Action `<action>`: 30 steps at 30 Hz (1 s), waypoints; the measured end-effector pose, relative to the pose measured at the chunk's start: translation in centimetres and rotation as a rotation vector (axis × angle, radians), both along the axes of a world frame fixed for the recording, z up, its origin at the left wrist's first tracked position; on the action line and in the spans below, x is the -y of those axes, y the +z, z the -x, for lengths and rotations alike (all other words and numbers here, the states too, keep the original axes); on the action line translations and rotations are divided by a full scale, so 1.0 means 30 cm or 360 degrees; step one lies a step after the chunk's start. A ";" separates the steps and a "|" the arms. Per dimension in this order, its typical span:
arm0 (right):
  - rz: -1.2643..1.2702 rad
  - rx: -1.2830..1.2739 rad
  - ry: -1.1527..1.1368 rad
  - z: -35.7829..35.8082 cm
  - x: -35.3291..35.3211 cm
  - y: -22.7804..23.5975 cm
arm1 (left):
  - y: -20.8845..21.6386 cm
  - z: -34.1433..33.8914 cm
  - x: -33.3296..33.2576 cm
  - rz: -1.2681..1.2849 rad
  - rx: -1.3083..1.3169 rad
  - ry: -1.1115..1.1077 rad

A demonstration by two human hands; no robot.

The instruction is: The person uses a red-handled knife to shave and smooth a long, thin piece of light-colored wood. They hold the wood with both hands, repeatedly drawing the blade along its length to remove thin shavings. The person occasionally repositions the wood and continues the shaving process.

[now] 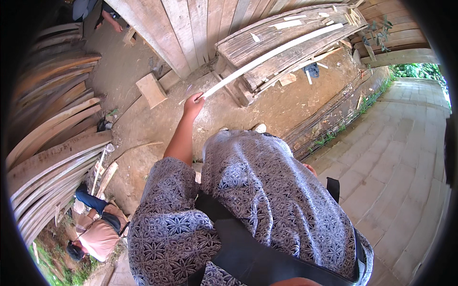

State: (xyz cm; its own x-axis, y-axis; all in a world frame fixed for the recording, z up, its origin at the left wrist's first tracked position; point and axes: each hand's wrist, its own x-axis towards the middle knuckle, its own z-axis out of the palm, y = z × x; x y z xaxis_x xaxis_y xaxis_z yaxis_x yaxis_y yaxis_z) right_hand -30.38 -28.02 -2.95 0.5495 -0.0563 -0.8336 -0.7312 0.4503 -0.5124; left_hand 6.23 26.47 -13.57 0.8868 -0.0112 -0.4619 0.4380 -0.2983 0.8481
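My left hand [193, 104] is closed around the near end of a long, pale wooden strip [267, 56]. The strip slants up to the right, over a rough wooden bench [234, 49], its far end above the bench's right part. From where I see it, I cannot tell whether it rests on the bench top. Only a sliver of my right hand [310, 168] shows at the right side of my patterned shirt; its fingers are mostly hidden.
Wood offcuts [288, 24] lie on the bench. A wooden block [151, 90] sits on the dirt floor by a plank wall [183, 28]. Stacked boards [52, 162] line the left. Another person [102, 233] is at lower left, and another's arm [112, 20] shows at upper left.
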 end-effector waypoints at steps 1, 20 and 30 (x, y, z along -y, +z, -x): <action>-0.0026 0.0069 0.0043 -0.017 0.000 0.003 | -0.002 0.010 0.004 -0.0137 0.0078 0.0015; 0.0145 -0.0034 0.0097 -0.073 0.160 -0.210 | 0.027 0.281 0.081 0.0367 -0.0513 0.0627; -0.0049 -0.0049 0.0078 -0.245 0.366 -0.159 | 0.051 0.036 0.162 0.0655 -0.0721 0.0993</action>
